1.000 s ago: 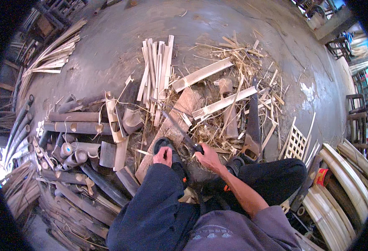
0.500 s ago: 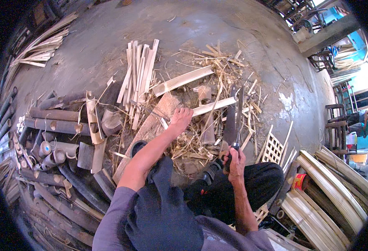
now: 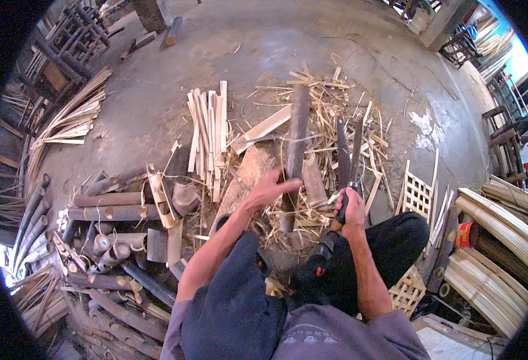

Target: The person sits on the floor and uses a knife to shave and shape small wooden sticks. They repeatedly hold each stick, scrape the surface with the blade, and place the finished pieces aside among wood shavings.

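Head view: left hand (image 3: 270, 191) touching bamboo pole (image 3: 295, 141); right hand (image 3: 351, 207) gripping knife (image 3: 343, 174).

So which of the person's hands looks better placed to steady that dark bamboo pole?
Probably the left hand: its fingers already reach the dark bamboo pole. The right hand is shut on the long knife.

This is looking like a bamboo workshop. Dark round bamboo tubes (image 3: 105, 207) are lying in a heap on the left. Pale flat bamboo strips (image 3: 209, 135) are sitting on the grey concrete floor (image 3: 264, 48). Thin yellow shavings (image 3: 336, 114) are lying far ahead, and pale woven lattice panels (image 3: 419, 195) are resting on the right.
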Action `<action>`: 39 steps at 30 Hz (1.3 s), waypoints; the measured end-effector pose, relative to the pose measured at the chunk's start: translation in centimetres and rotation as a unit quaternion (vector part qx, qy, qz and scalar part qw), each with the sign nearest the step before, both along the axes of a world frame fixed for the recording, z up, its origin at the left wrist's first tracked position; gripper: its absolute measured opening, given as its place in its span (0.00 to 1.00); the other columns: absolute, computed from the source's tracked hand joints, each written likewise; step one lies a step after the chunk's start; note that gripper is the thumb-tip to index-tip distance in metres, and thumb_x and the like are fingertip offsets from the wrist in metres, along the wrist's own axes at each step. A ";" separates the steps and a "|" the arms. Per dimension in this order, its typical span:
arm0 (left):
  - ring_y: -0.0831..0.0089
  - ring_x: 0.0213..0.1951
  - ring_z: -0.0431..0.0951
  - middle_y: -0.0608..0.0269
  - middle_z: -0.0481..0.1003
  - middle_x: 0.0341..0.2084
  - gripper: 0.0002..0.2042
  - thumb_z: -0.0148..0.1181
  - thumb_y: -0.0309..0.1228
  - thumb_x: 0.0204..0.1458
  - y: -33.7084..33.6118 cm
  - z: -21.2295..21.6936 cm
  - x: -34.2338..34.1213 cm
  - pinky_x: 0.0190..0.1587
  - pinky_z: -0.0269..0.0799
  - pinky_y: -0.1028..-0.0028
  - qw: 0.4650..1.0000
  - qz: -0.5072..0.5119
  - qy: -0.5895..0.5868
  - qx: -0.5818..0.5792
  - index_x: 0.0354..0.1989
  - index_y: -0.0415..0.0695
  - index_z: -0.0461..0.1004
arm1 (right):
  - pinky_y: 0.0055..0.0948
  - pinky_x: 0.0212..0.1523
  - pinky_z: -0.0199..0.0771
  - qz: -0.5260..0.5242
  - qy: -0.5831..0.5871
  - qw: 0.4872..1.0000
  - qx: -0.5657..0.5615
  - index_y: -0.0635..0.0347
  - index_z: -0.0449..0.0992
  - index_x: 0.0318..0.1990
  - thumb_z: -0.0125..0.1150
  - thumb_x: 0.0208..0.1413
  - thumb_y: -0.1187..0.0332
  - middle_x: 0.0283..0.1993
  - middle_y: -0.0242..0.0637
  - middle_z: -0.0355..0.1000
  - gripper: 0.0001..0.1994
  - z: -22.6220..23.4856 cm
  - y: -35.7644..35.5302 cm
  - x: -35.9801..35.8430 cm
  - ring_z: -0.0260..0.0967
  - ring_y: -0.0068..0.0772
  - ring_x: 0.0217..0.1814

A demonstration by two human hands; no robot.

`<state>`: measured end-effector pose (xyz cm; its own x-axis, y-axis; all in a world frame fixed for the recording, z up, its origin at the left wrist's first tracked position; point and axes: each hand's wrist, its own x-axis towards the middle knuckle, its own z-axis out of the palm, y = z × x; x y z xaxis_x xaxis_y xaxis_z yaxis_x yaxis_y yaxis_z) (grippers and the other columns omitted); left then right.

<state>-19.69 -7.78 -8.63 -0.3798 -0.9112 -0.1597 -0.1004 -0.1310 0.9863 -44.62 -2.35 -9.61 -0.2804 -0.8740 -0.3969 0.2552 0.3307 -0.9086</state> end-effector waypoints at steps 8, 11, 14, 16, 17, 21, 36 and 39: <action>0.78 0.39 0.74 0.67 0.76 0.37 0.14 0.62 0.28 0.53 -2.6 7.6 8.3 0.45 0.71 0.75 0.907 0.326 0.228 -0.139 0.48 0.43 0.71 | 0.21 0.19 0.60 0.240 0.197 0.949 0.059 0.59 0.73 0.39 0.54 0.59 0.54 0.21 0.25 0.64 0.16 -0.3 3.0 1.6 0.59 0.17 0.19; 0.79 0.36 0.74 0.68 0.75 0.36 0.13 0.62 0.30 0.53 -2.0 8.7 13.7 0.42 0.72 0.80 0.845 0.460 0.169 -0.215 0.46 0.43 0.72 | 0.22 0.20 0.60 0.476 0.252 0.836 0.102 0.60 0.73 0.39 0.55 0.59 0.53 0.21 0.25 0.64 0.17 -1.6 5.0 3.5 0.60 0.17 0.20; 0.78 0.40 0.72 0.69 0.74 0.37 0.16 0.63 0.34 0.52 0.2 8.9 16.1 0.41 0.68 0.75 0.844 0.496 0.105 -0.177 0.48 0.45 0.70 | 0.22 0.21 0.60 0.564 0.221 0.793 0.064 0.60 0.73 0.37 0.54 0.59 0.52 0.21 0.25 0.64 0.17 -4.1 6.6 4.8 0.61 0.18 0.21; 0.78 0.38 0.73 0.67 0.75 0.35 0.15 0.63 0.34 0.53 2.7 9.5 16.2 0.42 0.70 0.77 0.831 0.534 0.045 -0.149 0.47 0.42 0.71 | 0.23 0.21 0.61 0.495 0.139 0.853 0.093 0.60 0.73 0.35 0.54 0.58 0.52 0.20 0.25 0.64 0.18 -5.3 6.5 5.2 0.61 0.19 0.20; 0.78 0.38 0.73 0.66 0.75 0.35 0.15 0.63 0.33 0.53 3.1 8.0 16.0 0.42 0.70 0.77 0.841 0.519 0.040 -0.150 0.47 0.41 0.71 | 0.23 0.21 0.61 0.453 0.104 0.879 0.110 0.60 0.72 0.33 0.54 0.58 0.51 0.20 0.26 0.64 0.18 -5.2 6.3 4.8 0.61 0.19 0.20; 0.81 0.37 0.72 0.66 0.75 0.35 0.13 0.63 0.30 0.53 5.7 2.8 13.6 0.42 0.68 0.78 0.875 0.468 -0.038 -0.117 0.45 0.38 0.72 | 0.24 0.19 0.62 0.299 0.214 0.927 0.068 0.61 0.68 0.34 0.54 0.60 0.56 0.19 0.28 0.64 0.15 -2.7 4.9 4.5 0.62 0.22 0.19; 0.76 0.28 0.78 0.58 0.79 0.26 0.12 0.65 0.29 0.50 7.7 5.1 8.0 0.32 0.73 0.74 0.899 0.325 -0.179 -0.231 0.41 0.40 0.76 | 0.20 0.19 0.62 0.412 0.053 0.901 -0.126 0.54 0.51 0.67 0.40 0.66 0.65 0.26 0.30 0.61 0.23 18.8 5.9 12.6 0.58 0.16 0.19; 0.73 0.32 0.81 0.55 0.80 0.29 0.12 0.65 0.26 0.49 8.0 5.0 8.1 0.35 0.74 0.73 0.896 0.311 -0.175 -0.263 0.42 0.40 0.76 | 0.20 0.19 0.62 0.426 0.040 0.897 -0.114 0.54 0.50 0.67 0.40 0.66 0.65 0.26 0.29 0.61 0.23 18.5 5.7 12.9 0.58 0.16 0.19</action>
<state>-11.62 0.25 -3.59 0.2180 -0.9136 0.3431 -0.4850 0.2037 0.8505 -31.68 3.33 8.90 0.5082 -0.8404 -0.1883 -0.0709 0.1771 -0.9816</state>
